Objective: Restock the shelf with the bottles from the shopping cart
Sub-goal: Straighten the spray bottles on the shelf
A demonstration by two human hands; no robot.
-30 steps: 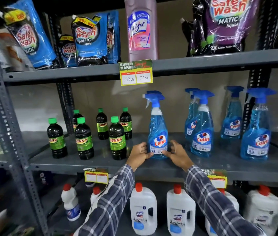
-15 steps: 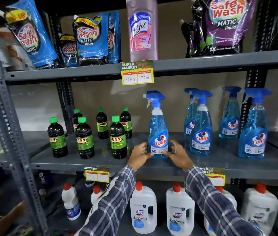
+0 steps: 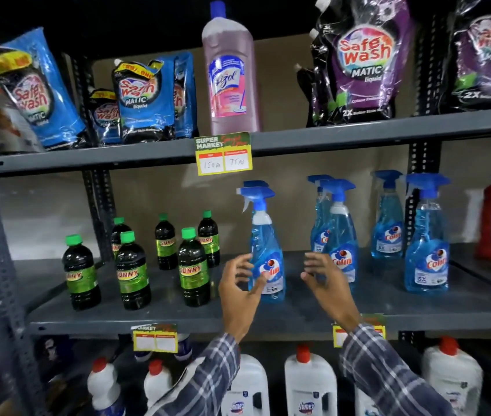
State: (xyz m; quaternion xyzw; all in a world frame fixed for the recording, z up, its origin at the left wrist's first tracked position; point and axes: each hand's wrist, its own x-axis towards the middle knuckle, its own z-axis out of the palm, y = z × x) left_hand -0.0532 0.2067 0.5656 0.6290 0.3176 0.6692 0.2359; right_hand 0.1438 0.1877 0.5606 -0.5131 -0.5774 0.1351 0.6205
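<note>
Left hand [image 3: 239, 291] fingers spread, empty, just beside upright blue plastic spray bottle [image 3: 265, 250]; contact unclear. Right hand [image 3: 327, 280] spread, empty, apart from it. Bottle near front edge of grey metal middle shelf [image 3: 298, 316], green-capped dark bottles [image 3: 194, 267] left.

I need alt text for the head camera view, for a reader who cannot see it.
Two open hands, left hand and right hand, flank a blue spray bottle standing upright on the grey middle shelf. Dark green-capped bottles stand left; more blue spray bottles stand right.
</note>
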